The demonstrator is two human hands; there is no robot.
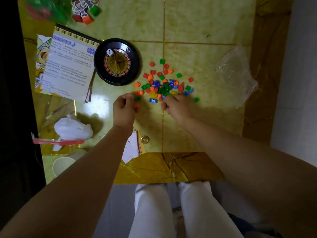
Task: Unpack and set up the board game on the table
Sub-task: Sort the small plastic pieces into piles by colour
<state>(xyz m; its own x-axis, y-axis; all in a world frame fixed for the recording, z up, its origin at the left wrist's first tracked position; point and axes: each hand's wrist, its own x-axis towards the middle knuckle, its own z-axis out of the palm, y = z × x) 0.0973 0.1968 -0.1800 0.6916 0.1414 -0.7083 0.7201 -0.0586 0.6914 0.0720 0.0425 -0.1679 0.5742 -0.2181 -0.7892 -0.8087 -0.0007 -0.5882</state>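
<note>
A heap of small plastic game pieces (163,83) in red, orange, green, blue and yellow lies spread on the yellow table (197,23). My left hand (123,107) hovers at the heap's near left edge with curled fingers, and a small orange piece (136,105) shows at its fingertips. My right hand (173,105) rests at the heap's near edge with its fingers curled under; whatever is in them is hidden. A black roulette wheel (118,61) with a white die (109,52) on it stands left of the heap.
Rule sheets (68,66) lie left of the wheel, and character standees (85,9) at the far left. An empty clear plastic bag (236,74) lies to the right. A tissue pack (72,129), a paper cup (62,165), a gold coin (145,139) and cards (132,146) sit near the front edge.
</note>
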